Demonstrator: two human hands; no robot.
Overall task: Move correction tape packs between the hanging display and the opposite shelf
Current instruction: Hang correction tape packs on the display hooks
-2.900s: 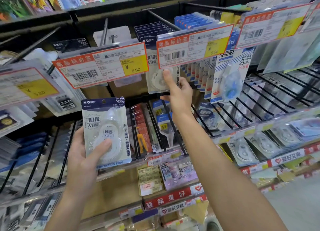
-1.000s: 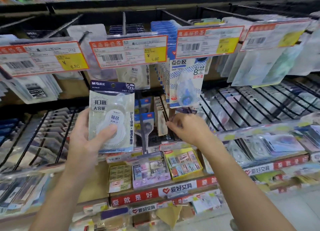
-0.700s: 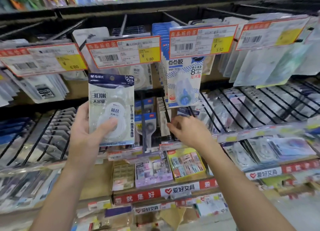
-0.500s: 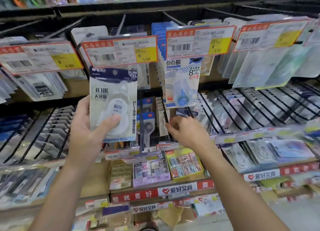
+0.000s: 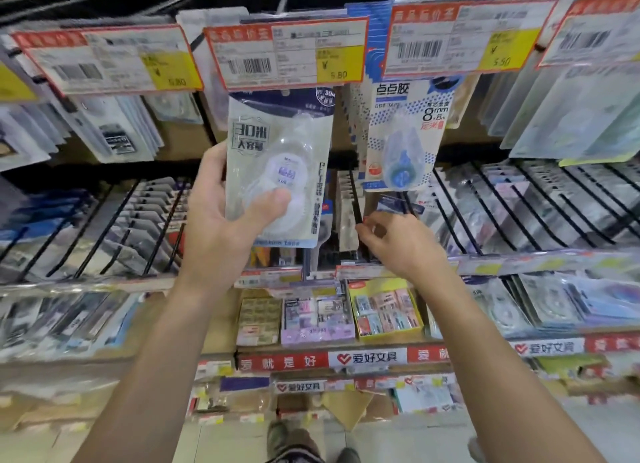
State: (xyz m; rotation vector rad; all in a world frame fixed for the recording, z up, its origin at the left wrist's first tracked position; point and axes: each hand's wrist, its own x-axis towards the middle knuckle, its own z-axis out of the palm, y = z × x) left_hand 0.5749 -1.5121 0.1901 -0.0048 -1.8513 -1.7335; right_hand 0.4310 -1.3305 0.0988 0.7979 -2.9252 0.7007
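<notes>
Head view. The left hand holds a white-and-navy carded correction tape pack with a clear blister upright in front of the hanging display. Its grip is clamped on the pack: thumb pressed on the blister face, fingers behind the left edge. The top edge of the pack sits just under the red-bordered white price label with a yellow panel reading 5.80, partly overlapped by it. Whether the pack is on a hook cannot be told.

The right hand is lower and to the right, at the front of the black wire dividers of the sloped shelf. Its fingers are curled with the tips drawn together near a card edge; whether they pinch anything cannot be told.

Just right of the held pack hangs a white dotted card with a blue dot-glue dispenser, below a second price label reading 5.50. Beneath the sloped shelf lies a yellow tray of small erasers. A red-and-white shelf strip with Chinese lettering runs under it. The frame is blurred toward its edges.
</notes>
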